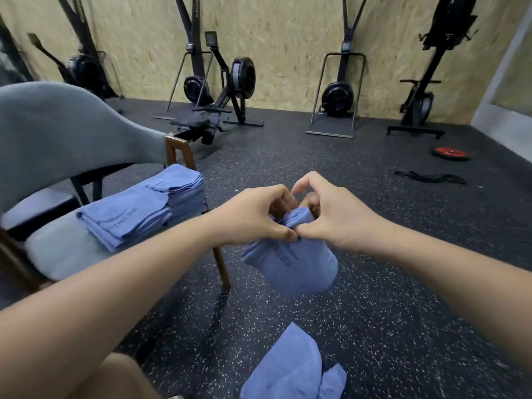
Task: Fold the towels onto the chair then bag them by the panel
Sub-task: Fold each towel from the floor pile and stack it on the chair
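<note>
1 towel (290, 269) in L hand (256, 218), R hand (331, 216).

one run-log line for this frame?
folding | left grip: pinches held towel | right grip: pinches it | folded stack: on chair | loose towel: below

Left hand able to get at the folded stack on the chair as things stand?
Likely yes: nothing lies between the left hand and the stack, but it is busy pinching the held towel.
</note>
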Motion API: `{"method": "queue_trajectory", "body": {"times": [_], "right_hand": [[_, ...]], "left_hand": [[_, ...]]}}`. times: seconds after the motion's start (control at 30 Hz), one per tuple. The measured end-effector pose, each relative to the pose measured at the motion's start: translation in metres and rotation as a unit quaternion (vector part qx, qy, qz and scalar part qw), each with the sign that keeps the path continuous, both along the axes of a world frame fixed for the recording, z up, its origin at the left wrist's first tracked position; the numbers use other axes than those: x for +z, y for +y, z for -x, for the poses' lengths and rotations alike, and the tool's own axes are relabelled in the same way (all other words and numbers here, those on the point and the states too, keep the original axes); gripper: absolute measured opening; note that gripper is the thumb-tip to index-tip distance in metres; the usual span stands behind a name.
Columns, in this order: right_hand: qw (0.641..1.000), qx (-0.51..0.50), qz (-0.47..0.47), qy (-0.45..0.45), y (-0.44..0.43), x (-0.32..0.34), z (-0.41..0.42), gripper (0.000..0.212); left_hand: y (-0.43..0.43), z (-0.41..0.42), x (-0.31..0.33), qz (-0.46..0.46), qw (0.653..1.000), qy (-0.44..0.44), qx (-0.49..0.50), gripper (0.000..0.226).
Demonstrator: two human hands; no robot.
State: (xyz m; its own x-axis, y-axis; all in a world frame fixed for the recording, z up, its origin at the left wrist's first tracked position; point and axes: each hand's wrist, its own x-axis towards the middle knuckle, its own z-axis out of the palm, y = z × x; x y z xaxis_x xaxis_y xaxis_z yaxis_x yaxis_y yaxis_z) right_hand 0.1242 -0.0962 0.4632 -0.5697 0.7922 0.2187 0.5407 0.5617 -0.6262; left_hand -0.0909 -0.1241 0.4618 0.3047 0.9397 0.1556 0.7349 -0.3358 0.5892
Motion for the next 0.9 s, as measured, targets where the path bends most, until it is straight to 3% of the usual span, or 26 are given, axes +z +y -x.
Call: {"method": "queue_trajectory", "body": {"times": [0.23,0.37,0.47,0.53,0.67,0.8,0.9], "right_hand": [[0.998,0.067,0.006,0.009,0.025,-0.012,0.081,0.056],[0.993,0.075,0.096,-0.009,0.050,-0.040,0.123,0.058],[0.983,0.103,0.147,-0.022,0.064,-0.057,0.146,0.043],[0.976,0.103,0.188,0.043,0.076,-0.066,0.161,0.032],[0.939,0.063,0.262,0.215,0.110,-0.067,0.189,0.037],[0.939,0.048,0.248,0.233,0.148,-0.048,0.224,0.038],[0.953,0.034,0.198,0.229,0.173,-0.030,0.253,0.019]], "left_hand": [[-0.004,0.082,-0.008,-0.017,0.998,0.004,0.056,0.039],[-0.008,0.135,-0.013,0.006,0.993,-0.080,0.091,0.025],[-0.010,0.174,-0.014,0.012,0.979,-0.146,0.143,0.015],[-0.008,0.199,-0.015,0.016,0.968,-0.183,0.173,0.013],[0.005,0.234,-0.015,0.055,0.959,-0.185,0.207,0.024],[0.039,0.250,-0.006,0.088,0.964,-0.147,0.203,0.031],[0.076,0.257,0.007,0.082,0.963,-0.128,0.224,0.039]]}}
